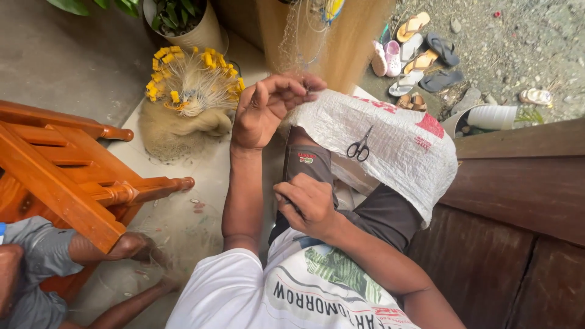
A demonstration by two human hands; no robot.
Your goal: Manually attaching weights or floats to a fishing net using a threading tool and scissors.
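Note:
My left hand (pixel 263 108) is raised with its fingers pinched on fine fishing net strands (pixel 304 42) that hang down from above. My right hand (pixel 306 206) is closed low over my lap, fingers curled as if pinching thin line; what it holds is too fine to see. A white woven sack (pixel 396 152) is draped over my right knee, and small black-handled scissors (pixel 360 148) lie on it, untouched.
A bundled net with yellow floats (pixel 186 97) sits on the floor to the left. An orange wooden chair (pixel 67 176) stands at far left beside another person's legs (pixel 91 256). A dark wooden bench (pixel 518 201) is at right. Sandals (pixel 414 55) lie on gravel beyond.

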